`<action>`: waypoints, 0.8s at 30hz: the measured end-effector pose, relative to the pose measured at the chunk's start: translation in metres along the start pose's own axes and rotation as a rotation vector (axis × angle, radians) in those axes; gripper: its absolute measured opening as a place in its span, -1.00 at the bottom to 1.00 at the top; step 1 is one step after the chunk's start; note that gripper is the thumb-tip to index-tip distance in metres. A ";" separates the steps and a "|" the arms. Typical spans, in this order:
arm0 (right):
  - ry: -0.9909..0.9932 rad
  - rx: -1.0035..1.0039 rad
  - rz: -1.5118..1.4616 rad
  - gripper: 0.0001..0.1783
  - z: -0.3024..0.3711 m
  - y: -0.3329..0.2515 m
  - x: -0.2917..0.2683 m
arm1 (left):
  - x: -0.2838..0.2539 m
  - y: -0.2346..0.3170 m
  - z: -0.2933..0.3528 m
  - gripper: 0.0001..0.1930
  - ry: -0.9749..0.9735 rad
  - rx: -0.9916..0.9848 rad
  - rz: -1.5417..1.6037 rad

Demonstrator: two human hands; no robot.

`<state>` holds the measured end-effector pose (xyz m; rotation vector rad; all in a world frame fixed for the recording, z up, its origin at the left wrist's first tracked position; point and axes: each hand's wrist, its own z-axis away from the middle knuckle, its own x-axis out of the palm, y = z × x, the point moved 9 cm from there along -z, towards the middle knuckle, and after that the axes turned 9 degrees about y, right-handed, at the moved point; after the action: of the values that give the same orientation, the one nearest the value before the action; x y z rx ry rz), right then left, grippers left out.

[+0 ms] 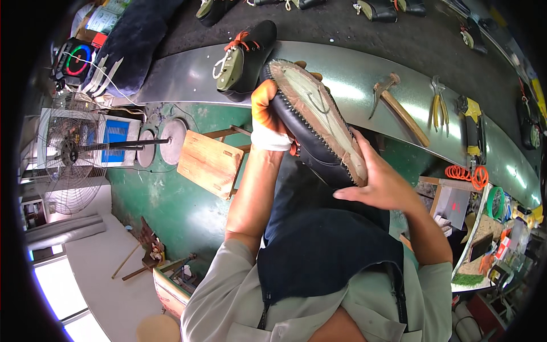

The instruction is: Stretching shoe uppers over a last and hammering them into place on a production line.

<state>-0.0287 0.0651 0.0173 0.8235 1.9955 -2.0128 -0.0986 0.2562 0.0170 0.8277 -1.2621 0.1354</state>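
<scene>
A black leather shoe [310,128] without an outsole is held bottom up before my body. Its pale underside shows, with the pleated leather edge folded in all round. My left hand [268,117], in an orange and white glove, grips the shoe near its upper end; some fingertips show beyond the far edge. My bare right hand [379,179] holds the lower end, fingers along the right side and thumb beneath the tip. Just beyond my left hand, another black shoe [259,45] with orange laces and a green last inside stands on the bench.
A metal-edged bench [188,71] curves ahead. On its right lie a hammer [404,117], pincers [437,108] and a yellow-black power tool [472,122] near an orange coiled hose [467,174]. A wooden stool [208,162] and a fan [71,148] are at left.
</scene>
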 end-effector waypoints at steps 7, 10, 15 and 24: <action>0.210 0.173 0.170 0.24 0.001 -0.003 0.012 | -0.002 -0.012 -0.013 -0.20 0.003 -0.062 0.064; 0.339 0.046 0.241 0.25 0.001 -0.007 0.010 | 0.006 -0.014 -0.019 -0.19 -0.078 -0.084 0.041; 0.477 0.034 0.308 0.25 -0.005 -0.004 0.002 | -0.033 -0.008 -0.006 -0.31 0.106 -0.079 -0.548; 0.610 0.011 0.448 0.23 -0.020 -0.012 -0.011 | -0.002 -0.026 0.001 -0.31 0.068 0.092 -0.878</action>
<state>-0.0208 0.0829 0.0343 1.8683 1.8116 -1.6325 -0.0867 0.2378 0.0035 1.3729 -0.7421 -0.4822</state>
